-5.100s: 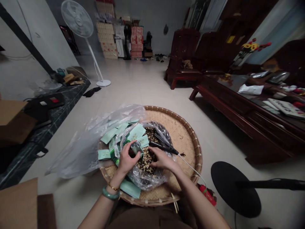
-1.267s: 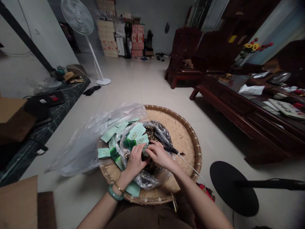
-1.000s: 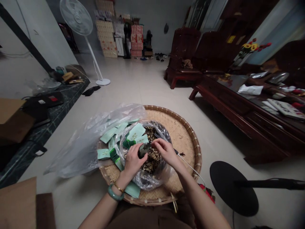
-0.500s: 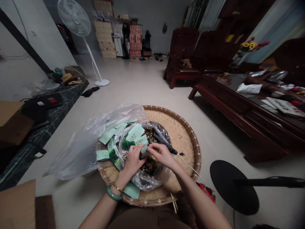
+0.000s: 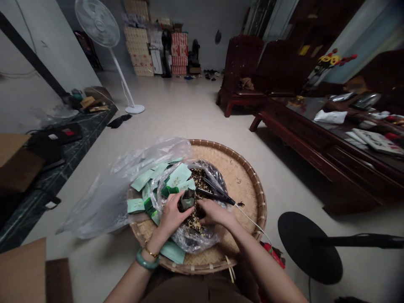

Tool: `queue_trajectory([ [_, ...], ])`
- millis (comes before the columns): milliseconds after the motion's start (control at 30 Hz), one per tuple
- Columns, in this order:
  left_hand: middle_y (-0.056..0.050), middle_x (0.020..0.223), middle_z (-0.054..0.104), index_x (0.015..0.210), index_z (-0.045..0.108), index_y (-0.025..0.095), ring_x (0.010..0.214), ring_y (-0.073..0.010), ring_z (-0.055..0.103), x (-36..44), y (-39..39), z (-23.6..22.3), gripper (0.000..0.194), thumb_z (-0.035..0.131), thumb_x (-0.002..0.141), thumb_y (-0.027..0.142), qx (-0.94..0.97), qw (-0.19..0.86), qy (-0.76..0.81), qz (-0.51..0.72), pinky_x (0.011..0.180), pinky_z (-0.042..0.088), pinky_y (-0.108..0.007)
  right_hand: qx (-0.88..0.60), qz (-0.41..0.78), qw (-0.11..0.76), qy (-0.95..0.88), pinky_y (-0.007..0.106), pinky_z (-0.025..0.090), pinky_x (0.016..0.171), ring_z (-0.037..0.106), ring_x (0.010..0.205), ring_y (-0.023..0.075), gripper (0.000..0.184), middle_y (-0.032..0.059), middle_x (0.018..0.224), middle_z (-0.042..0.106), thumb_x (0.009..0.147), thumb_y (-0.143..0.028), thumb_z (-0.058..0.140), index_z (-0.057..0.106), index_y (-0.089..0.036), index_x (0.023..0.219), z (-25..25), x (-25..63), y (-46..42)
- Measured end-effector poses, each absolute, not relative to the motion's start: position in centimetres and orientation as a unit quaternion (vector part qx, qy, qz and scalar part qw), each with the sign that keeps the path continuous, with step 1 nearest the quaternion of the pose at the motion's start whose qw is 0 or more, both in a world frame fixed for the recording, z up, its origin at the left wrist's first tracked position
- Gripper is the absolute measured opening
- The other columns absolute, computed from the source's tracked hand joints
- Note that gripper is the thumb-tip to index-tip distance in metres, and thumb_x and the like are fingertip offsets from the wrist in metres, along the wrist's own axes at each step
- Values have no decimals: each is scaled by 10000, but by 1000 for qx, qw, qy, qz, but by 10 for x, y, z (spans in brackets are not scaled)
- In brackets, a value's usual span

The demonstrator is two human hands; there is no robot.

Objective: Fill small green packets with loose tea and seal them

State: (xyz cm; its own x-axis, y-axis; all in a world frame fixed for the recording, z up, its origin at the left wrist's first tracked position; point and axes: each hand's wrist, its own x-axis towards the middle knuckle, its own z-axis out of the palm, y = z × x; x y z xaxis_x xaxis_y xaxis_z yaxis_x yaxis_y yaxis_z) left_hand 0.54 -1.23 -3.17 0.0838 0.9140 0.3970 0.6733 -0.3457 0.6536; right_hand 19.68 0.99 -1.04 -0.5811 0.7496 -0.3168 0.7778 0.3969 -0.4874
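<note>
The left hand (image 5: 173,213) had its thumb and fingers curled around a green pouch (image 5: 187,201), which stood with its mouth up above the loose dried bits (image 5: 194,225) near the middle of the round tray (image 5: 243,172). The right hand (image 5: 214,212) was at the pouch's three o'clock, apart from it, fingers bent down into the bits; whether they pinched any could not be told.

A crumpled clear bag (image 5: 194,242) lay around the bits. Flat green packets (image 5: 178,174) were heaped from nine to eleven o'clock on the tray, beside a large plastic sack (image 5: 107,202) that spilled over the rim at nine. A black tool (image 5: 221,196) lay just beyond the right hand, its pale cord (image 5: 252,220) running toward four o'clock.
</note>
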Motion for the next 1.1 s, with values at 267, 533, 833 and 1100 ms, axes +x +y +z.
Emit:
queue_trajectory([
  [267, -76, 1031, 626, 1174, 548, 189, 983, -244, 606, 3, -13, -28, 517, 731, 705, 303, 713, 166, 557, 393, 861, 519, -403, 493, -297, -56, 816, 272, 397, 718, 572, 875, 208, 349, 72, 971, 618, 621, -78, 675, 574, -158, 945, -19, 190, 1],
  [533, -71, 1047, 632, 1182, 548, 201, 987, -242, 612, 5, -13, -26, 512, 723, 708, 281, 712, 178, 558, 388, 857, 519, -396, 487, -340, -96, 799, 234, 348, 660, 533, 762, 167, 326, 28, 867, 627, 558, -97, 703, 596, -164, 859, -26, 194, 5],
  [833, -66, 1050, 638, 1190, 543, 205, 990, -238, 606, 5, -14, -22, 517, 723, 708, 249, 721, 179, 550, 382, 854, 516, -382, 530, -375, -187, 737, 208, 362, 624, 513, 662, 127, 256, -37, 723, 601, 585, -59, 626, 609, -165, 818, -6, 206, 13],
  [1100, -63, 1068, 638, 1182, 544, 218, 1002, -251, 571, 18, -16, -13, 500, 676, 706, 143, 736, 205, 525, 374, 863, 490, -412, 484, -363, -271, 749, 203, 357, 567, 490, 603, 106, 247, -49, 705, 596, 622, -46, 577, 610, -188, 821, 76, 217, 13],
])
